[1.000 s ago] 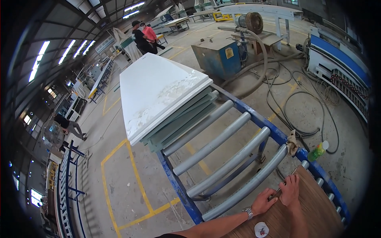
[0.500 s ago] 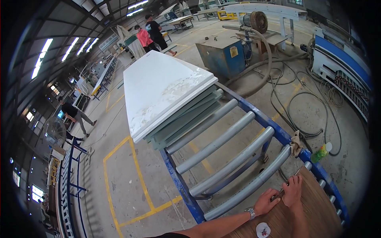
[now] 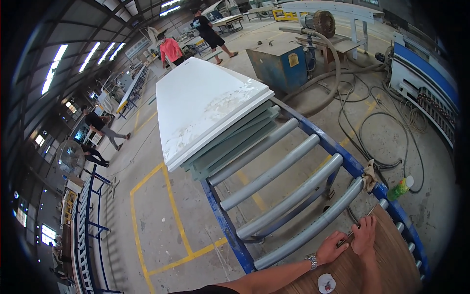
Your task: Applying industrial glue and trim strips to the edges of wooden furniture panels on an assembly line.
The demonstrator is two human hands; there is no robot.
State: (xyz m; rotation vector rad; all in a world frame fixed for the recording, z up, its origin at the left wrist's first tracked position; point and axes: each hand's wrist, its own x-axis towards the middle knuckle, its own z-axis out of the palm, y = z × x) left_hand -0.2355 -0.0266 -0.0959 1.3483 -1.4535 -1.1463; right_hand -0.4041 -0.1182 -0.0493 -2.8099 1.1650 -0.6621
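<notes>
A brown wood-grain panel lies on the rollers at the lower right, with a round white sticker on its face. My left hand, a metal-banded watch at its wrist, has its fingers curled over the panel's far edge. Close beside it, to the right, my right hand is bent over the same edge, fingers closed. A thin dark line runs along the edge between both hands; whether it is a separate strip, I cannot make out. The undersides of the fingers are hidden.
Beyond the panel, a blue-framed roller conveyor carries a stack of white-topped boards. A green bottle and a rag sit on its right rail. Hoses and cables cover the floor at right. Several people stand or walk farther off.
The two people behind the stack have moved apart, and the person at far left has shifted right. The view has turned slightly. My hands stay at the panel's edge.
</notes>
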